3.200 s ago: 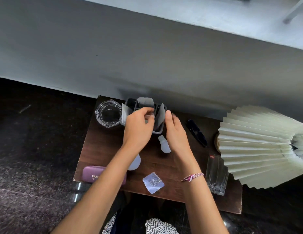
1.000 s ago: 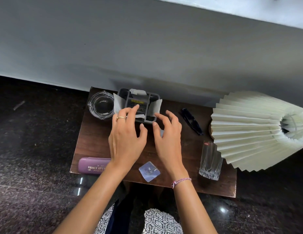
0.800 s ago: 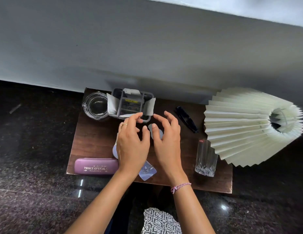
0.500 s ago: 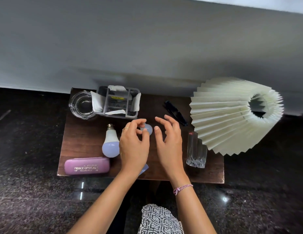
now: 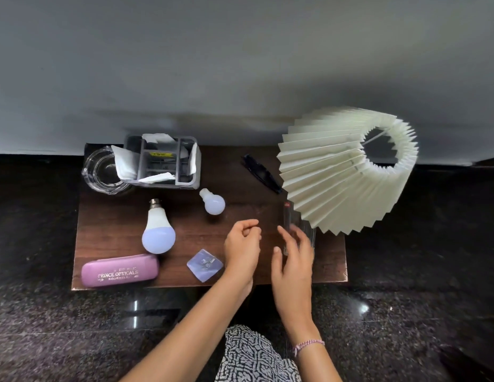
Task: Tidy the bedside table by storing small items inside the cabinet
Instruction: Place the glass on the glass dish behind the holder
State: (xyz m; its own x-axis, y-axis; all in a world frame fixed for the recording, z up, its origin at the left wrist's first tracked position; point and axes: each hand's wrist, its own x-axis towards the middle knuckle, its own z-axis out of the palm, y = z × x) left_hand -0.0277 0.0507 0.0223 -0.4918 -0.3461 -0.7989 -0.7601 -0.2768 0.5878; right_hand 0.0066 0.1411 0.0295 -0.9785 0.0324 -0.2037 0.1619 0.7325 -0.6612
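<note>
**Both hands empty above a still-cluttered bedside table**

The dark wooden bedside table [image 5: 108, 230] is seen from above, set against a grey wall. No cabinet or door is in view; it is presumably below the tabletop. Nothing appears to have been stored yet, judging by how much lies out.

The left hand [image 5: 241, 248] is held over the bare middle of the tabletop with its fingers loosely curled inward; nothing is gripped in it. The right hand [image 5: 294, 257] is spread, fingers apart, and blurred. It partly covers a clear faceted drinking glass [image 5: 291, 219], but contact with the glass cannot be confirmed.

The small items are scattered to the left:

- a large white bayonet-cap bulb [image 5: 158, 230] lying on its side
- a smaller white bulb [image 5: 212, 202] just beyond the left hand
- a pink hard spectacle case [image 5: 120, 270] along the near edge
- a square clear adhesive hook pad [image 5: 204, 265] just beside the left wrist

At the back, a grey plastic divided organiser [image 5: 168, 164] stuffed with white paper stands touching a clear glass ashtray [image 5: 102, 172]. A pair of folded black glasses [image 5: 261, 173] lies near a cream pleated lampshade [image 5: 336, 175], which overhangs the right corner.
</note>
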